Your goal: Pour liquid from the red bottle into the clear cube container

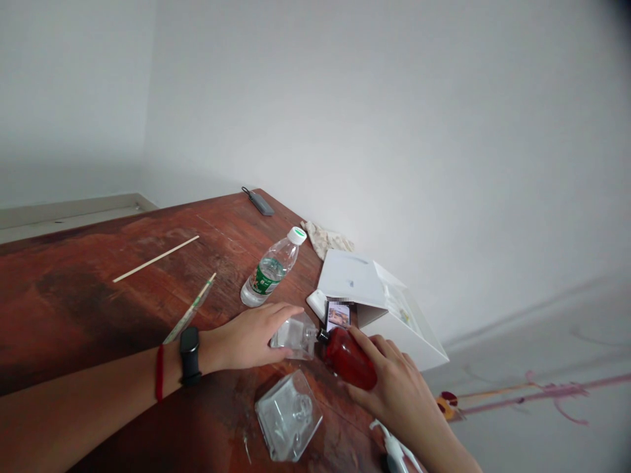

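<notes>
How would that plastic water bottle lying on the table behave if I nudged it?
The water bottle lies on its side, so it would probably roll. It looks like thin clear plastic, so it is likely light and squashy rather than fragile.

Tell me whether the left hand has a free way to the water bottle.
Probably yes: the water bottle is just beyond the left hand, bare table between, though that hand grips a clear bottle.

I'm looking over a reddish-brown wooden table (73,282), worn and streaky, set by a corner. Plain white walls (394,118) ahead and to the left, soft even light. Down right, pale grey floor (542,440) with pink scribbles (532,394).
</notes>
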The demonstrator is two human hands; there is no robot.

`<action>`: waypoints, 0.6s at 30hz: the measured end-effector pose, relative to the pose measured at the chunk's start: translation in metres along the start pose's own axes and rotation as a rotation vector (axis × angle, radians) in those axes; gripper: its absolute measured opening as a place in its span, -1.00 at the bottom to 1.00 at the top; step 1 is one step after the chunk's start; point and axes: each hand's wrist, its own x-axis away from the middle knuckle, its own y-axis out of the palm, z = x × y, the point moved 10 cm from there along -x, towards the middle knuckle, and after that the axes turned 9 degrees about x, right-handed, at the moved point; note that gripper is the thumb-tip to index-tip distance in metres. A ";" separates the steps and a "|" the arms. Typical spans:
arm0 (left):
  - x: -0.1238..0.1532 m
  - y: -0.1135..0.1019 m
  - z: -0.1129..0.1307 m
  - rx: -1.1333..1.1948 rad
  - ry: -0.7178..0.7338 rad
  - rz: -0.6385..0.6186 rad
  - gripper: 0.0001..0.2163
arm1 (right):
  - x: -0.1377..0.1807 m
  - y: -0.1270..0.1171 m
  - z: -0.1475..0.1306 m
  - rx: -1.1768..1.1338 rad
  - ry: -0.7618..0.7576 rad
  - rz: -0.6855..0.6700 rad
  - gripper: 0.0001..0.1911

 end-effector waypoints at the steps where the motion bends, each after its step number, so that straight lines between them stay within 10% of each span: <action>1: 0.000 0.000 0.000 0.002 0.000 0.002 -0.27 | 0.000 0.000 0.000 0.000 -0.001 0.001 -0.16; 18: 0.001 -0.002 0.002 0.006 0.016 0.030 -0.29 | 0.000 -0.002 0.000 -0.009 0.024 -0.005 -0.20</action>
